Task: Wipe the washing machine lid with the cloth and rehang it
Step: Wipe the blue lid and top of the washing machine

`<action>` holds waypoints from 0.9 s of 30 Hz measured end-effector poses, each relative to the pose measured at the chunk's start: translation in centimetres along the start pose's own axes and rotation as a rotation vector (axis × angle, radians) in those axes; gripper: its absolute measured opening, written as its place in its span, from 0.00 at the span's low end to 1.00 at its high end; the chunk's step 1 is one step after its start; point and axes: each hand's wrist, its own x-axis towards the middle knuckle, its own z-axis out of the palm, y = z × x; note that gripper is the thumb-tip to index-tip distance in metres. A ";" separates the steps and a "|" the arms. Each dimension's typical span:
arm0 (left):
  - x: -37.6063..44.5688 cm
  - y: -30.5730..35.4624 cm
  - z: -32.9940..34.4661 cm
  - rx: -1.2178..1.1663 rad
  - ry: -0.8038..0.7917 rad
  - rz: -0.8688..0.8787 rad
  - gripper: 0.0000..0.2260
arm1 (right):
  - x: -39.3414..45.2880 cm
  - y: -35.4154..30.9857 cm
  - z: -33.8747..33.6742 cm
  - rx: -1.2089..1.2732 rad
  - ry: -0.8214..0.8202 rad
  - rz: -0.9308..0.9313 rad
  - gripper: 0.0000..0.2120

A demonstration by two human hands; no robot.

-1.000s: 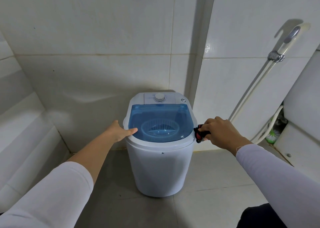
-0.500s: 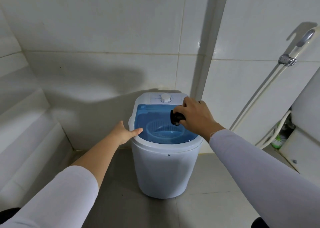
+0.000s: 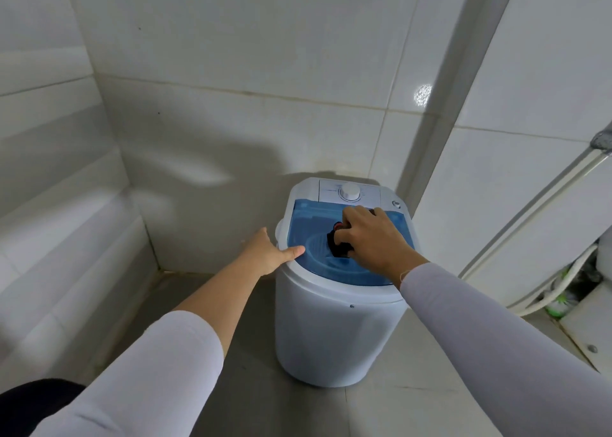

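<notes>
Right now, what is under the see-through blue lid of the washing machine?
Through the translucent blue plastic lid a ribbed round basket shows. The right hand, gripping a bunched black cloth on the lid, covers the middle and right of it, so any contents cannot be seen.

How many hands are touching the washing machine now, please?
2. The left hand rests on the left rim of the machine. The right hand presses a dark cloth on the blue lid.
</notes>
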 end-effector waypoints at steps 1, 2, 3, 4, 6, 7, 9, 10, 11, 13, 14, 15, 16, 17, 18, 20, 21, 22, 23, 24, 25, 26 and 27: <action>0.0 0.0 0.0 -0.001 0.001 -0.003 0.48 | 0.1 0.3 -0.1 0.026 -0.027 -0.015 0.14; 0.1 -0.1 0.0 0.002 0.002 -0.005 0.48 | 0.3 0.6 -0.2 0.060 -0.068 -0.015 0.14; 0.2 -0.1 0.0 0.006 0.002 -0.003 0.49 | 0.4 0.9 -0.4 0.104 -0.118 0.001 0.15; 0.2 -0.2 0.1 0.005 0.000 -0.003 0.49 | 0.5 1.2 -0.6 0.158 -0.163 0.023 0.15; 0.3 -0.2 0.1 0.000 -0.004 -0.005 0.49 | 0.7 1.5 -0.8 0.243 -0.231 0.058 0.14; 0.3 -0.2 0.1 -0.001 -0.006 -0.006 0.49 | 0.7 1.6 -0.9 0.256 -0.256 0.074 0.14; 0.3 -0.2 0.1 0.004 -0.004 -0.007 0.49 | 0.9 1.2 -0.7 0.250 -0.265 0.109 0.13; 0.2 -0.1 0.0 0.012 -0.001 -0.007 0.49 | 0.9 1.0 -0.5 0.254 -0.251 0.131 0.13; 0.2 -0.1 0.0 0.019 0.001 -0.007 0.48 | 1.0 0.8 -0.3 0.263 -0.232 0.152 0.13; 0.1 -0.1 0.1 0.023 0.001 -0.008 0.48 | 0.9 0.3 0.0 0.269 -0.190 0.173 0.15; 0.1 -0.1 0.1 0.027 0.002 -0.009 0.48 | 0.9 0.2 0.1 0.265 -0.175 0.173 0.17; 0.1 -0.1 0.1 0.033 0.003 -0.009 0.48 | 0.9 0.1 0.1 0.263 -0.165 0.173 0.19; 0.1 -0.1 0.1 0.037 0.003 -0.009 0.48 | 1.0 0.0 0.2 0.268 -0.159 0.175 0.20; 0.1 0.0 0.1 0.040 0.004 -0.010 0.48 | 1.1 0.0 0.1 0.285 -0.155 0.184 0.20; 0.1 0.0 0.1 0.040 0.003 -0.010 0.48 | 1.2 0.1 0.2 0.314 -0.151 0.199 0.19; 0.1 0.1 0.1 0.034 0.005 -0.008 0.48 | 1.3 0.3 0.3 0.388 -0.139 0.223 0.16; 0.1 0.1 0.1 0.032 0.008 -0.007 0.48 | 1.3 0.4 0.3 0.416 -0.136 0.223 0.14; 0.0 0.1 0.1 0.033 0.011 -0.008 0.48 | 1.3 0.5 0.4 0.431 -0.138 0.217 0.13; 0.0 0.1 0.1 0.037 0.013 -0.009 0.48 | 1.3 0.6 0.4 0.441 -0.143 0.211 0.13; -0.1 0.1 0.1 0.041 0.015 -0.011 0.48 | 1.2 0.7 0.4 0.455 -0.150 0.205 0.13; -0.1 0.0 0.1 0.041 0.016 -0.012 0.48 | 1.2 0.8 0.3 0.473 -0.159 0.201 0.13; -0.1 0.0 0.1 0.038 0.016 -0.012 0.48 | 1.1 0.9 0.3 0.491 -0.169 0.196 0.13; -0.1 0.0 0.1 0.036 0.016 -0.013 0.48 | 1.1 1.0 0.2 0.501 -0.184 0.188 0.13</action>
